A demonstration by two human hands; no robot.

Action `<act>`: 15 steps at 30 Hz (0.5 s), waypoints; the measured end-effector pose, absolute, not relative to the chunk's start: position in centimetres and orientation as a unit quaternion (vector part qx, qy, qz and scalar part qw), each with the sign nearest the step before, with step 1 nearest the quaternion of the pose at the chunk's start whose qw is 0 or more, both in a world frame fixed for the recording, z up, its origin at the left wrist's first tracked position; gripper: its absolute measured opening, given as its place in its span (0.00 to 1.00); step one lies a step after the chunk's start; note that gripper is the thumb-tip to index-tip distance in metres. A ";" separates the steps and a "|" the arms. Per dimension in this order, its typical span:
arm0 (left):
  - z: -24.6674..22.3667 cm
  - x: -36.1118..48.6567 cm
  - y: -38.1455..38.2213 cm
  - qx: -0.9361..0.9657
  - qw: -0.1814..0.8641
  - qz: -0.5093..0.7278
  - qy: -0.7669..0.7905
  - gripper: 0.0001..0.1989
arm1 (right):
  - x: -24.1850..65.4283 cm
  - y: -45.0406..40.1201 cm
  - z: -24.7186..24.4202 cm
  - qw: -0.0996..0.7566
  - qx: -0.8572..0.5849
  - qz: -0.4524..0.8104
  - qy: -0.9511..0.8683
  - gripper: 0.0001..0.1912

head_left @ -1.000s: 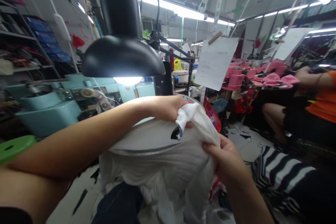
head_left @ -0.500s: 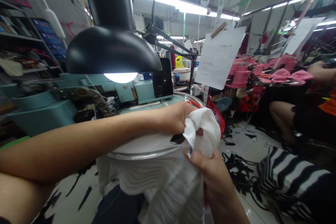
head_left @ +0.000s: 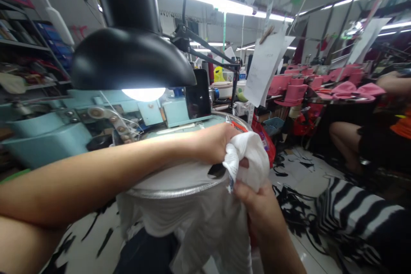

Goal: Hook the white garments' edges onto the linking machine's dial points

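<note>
A white knit garment [head_left: 212, 218] drapes over the front of the round-edged machine plate and hangs down toward my lap. My left hand [head_left: 218, 142] reaches across from the left, its fingers closed on a bunched, folded part of the fabric. Lower and to the right, my right hand [head_left: 257, 199] pinches the same bunch, thumb on top. Between the hands the cloth is twisted into a loop, and a small bluish-grey bit shows at its lower end. The metal toothed rim [head_left: 180, 191] runs under the garment. Most fingertips are hidden in the cloth.
A black lamp [head_left: 131, 60] hangs low at the left, lit. Pale teal machines [head_left: 45, 137] stand behind my left arm. A dark phone [head_left: 197, 94] stands upright beyond the plate. Striped fabric [head_left: 362, 218] lies at the right, among black scraps on the floor. Another person's leg [head_left: 345, 141] is beyond.
Both hands keep their hold on the white garment. My right hand has shifted slightly, and the hanging fabric folds differently. The view has moved a little; the hanging paper has swung.
</note>
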State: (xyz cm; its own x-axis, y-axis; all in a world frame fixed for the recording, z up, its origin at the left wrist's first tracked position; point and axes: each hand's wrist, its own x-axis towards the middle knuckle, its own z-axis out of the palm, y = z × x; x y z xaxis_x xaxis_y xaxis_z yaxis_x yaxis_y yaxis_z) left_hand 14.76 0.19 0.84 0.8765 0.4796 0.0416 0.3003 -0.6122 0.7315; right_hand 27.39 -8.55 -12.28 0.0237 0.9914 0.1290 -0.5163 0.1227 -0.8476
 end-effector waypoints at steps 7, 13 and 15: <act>1.0 15.0 0.9 0.909 0.347 0.127 0.193 0.09 | 27.8 -8.7 -11.1 0.665 -0.302 0.628 -0.269 0.19; 1.1 14.8 1.1 0.905 0.337 0.138 0.220 0.10 | 26.0 -8.6 -11.0 0.655 -0.236 0.660 -0.282 0.29; 1.0 14.8 1.1 0.905 0.335 0.139 0.222 0.11 | 25.7 -8.6 -11.5 0.665 -0.227 0.656 -0.274 0.31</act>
State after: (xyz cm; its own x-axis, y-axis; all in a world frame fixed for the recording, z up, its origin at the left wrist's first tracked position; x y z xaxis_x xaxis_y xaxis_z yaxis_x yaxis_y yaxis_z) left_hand 14.77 1.11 1.02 0.8634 0.4939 0.1026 0.3081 -0.6774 0.6680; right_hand 25.68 -8.61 -11.45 -0.0116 0.9977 0.0662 -0.7496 0.0351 -0.6610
